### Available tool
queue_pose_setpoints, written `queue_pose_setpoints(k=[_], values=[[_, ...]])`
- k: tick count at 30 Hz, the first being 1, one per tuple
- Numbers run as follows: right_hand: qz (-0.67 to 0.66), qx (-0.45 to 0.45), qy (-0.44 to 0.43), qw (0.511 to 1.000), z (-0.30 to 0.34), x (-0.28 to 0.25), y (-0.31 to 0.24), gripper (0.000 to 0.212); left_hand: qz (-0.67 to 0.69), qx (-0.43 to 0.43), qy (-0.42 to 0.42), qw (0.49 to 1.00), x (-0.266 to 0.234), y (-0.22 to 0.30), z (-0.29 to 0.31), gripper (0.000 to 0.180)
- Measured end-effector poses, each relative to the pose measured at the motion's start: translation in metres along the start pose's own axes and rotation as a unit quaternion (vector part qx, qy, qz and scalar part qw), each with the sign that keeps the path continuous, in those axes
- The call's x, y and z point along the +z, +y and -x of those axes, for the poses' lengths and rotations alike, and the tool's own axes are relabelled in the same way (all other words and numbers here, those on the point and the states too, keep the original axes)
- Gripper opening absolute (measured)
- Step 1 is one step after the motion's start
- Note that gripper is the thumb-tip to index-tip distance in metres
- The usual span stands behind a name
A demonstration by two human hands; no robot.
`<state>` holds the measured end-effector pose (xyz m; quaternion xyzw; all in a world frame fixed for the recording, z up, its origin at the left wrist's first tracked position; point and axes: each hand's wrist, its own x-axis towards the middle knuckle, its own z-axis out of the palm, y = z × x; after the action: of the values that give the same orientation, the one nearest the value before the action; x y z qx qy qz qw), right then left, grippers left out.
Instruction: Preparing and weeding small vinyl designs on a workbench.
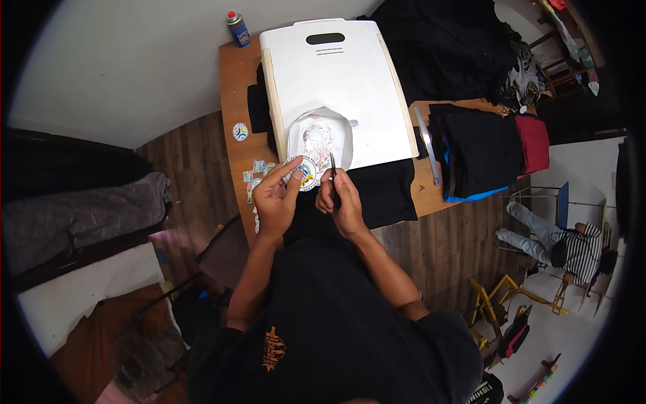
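My left hand (277,198) pinches a round printed patch (307,174), white-rimmed with a coloured emblem, by its left edge. Close to the patch's right side, my right hand (344,203) is closed around a slim black pointed tool (332,161), tip upward; whether it is tweezers or snips I cannot tell. Just beyond both hands, a white open container (293,138) with small whitish and reddish scraps (316,138) in it rests against a large white panel (343,81) that has an oval slot.
A wooden table (235,87) carries a blue spray can (237,30), another round patch (240,132) and small printed pieces (257,168). Right of the panel lie a metal ruler (426,145) and folded black garments (481,148). A person in a striped shirt (580,252) sits farther right.
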<state>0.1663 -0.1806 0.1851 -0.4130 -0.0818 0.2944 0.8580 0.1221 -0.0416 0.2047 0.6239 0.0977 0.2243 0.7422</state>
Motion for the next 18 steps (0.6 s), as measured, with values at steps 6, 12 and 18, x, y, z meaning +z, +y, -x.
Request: queue_pose_setpoints(k=[6, 12, 18], values=[[0.014, 0.001, 0.008, 1.000, -0.003, 0.002, -0.001, 0.026, 0.004, 0.002, -0.007, 1.000, 0.001, 0.000, 0.000, 0.028], [0.013, -0.007, 0.027, 1.000, -0.005, 0.004, -0.004, 0.017, 0.004, -0.012, -0.019, 1.000, -0.002, -0.005, 0.001, 0.026], [0.055, 0.012, 0.060, 0.997, -0.005, 0.008, -0.004, 0.015, -0.002, -0.020, -0.040, 0.999, -0.006, -0.011, 0.003, 0.023]])
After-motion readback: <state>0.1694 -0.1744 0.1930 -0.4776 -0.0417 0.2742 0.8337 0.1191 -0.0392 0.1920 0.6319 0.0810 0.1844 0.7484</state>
